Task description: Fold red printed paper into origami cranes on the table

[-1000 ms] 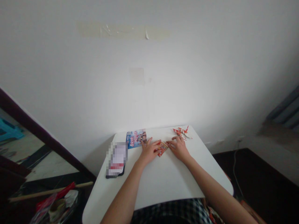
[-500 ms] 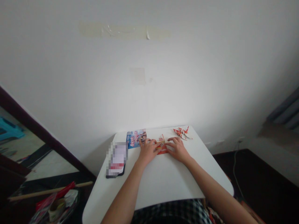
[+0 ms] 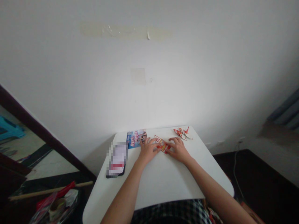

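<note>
A piece of red and white printed paper [image 3: 163, 146], folded, lies on the table between my hands. My left hand [image 3: 149, 150] grips its left side, thumb towards me and fingers along the far edge. On its right side, my right hand [image 3: 178, 149] holds it between thumb and fingers. A pointed white flap sticks up at the paper's far left. Beyond my right hand sits a red and white folded paper figure [image 3: 182, 133] with pointed ends. A blue printed leaflet [image 3: 135, 138] lies just past my left fingertips.
The white table [image 3: 168, 180] stands against a pale wall [image 3: 163, 102]. On its left side lies a phone [image 3: 117, 160] with a blurred-out screen. On the floor at the lower left are a wooden stick [image 3: 51, 190] and a bag of mixed items [image 3: 58, 207].
The folded paper has turned between my hands, and its flap now points to the far left. My fingers have shifted along its edges. The other things on the table stay put.
</note>
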`<state>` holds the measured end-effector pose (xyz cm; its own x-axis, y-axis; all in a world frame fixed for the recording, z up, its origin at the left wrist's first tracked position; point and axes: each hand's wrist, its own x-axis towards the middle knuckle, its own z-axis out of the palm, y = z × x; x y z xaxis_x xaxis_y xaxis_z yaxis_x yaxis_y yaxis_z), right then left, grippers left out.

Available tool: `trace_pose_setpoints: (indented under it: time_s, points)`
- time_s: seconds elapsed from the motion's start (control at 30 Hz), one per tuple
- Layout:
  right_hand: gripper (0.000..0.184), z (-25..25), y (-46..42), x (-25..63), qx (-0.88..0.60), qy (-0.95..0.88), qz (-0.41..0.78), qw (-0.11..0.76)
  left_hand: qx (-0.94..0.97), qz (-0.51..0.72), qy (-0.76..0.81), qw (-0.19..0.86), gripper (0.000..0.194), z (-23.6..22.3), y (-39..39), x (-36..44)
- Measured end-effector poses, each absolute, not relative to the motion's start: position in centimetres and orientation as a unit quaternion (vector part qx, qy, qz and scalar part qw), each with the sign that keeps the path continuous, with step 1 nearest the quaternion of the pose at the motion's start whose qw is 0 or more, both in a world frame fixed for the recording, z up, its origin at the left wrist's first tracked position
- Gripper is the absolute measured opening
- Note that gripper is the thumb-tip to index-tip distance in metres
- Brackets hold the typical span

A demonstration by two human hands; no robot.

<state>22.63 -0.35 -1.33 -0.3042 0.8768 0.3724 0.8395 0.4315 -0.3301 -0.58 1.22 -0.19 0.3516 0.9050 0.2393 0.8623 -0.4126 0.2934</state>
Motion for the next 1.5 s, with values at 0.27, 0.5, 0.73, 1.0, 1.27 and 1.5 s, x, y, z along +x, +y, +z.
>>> trace_pose_setpoints:
  time_s: [0.27,0.5,0.73,1.0,1.27,1.5]
  points:
    - [0.061,-0.7,-0.5,22.8,-0.507,-0.823,0.054,0.25,0.808,0.201,0.551,0.063,0.034,0.0,1.4,-0.6]
    - [0.026,-0.7,-0.5,22.9,-0.468,-0.834,0.034,0.289,0.795,0.19,0.572,0.065,0.026,0.0,1.5,-0.7]
    - [0.021,-1.4,0.0,22.5,-0.474,-0.823,0.018,0.312,0.788,0.204,0.577,0.061,0.026,-0.1,1.4,-0.6]
    - [0.022,-1.6,0.6,23.5,-0.47,-0.824,0.018,0.315,0.776,0.217,0.591,0.048,0.027,-0.2,1.2,-0.5]
    - [0.021,-2.4,1.5,24.5,-0.483,-0.81,0.023,0.333,0.769,0.22,0.598,0.055,0.028,-0.2,1.1,-0.4]
    - [0.015,-1.4,1.1,24.0,-0.517,-0.783,0.07,0.338,0.773,0.218,0.594,0.049,0.028,-0.1,0.8,-0.4]
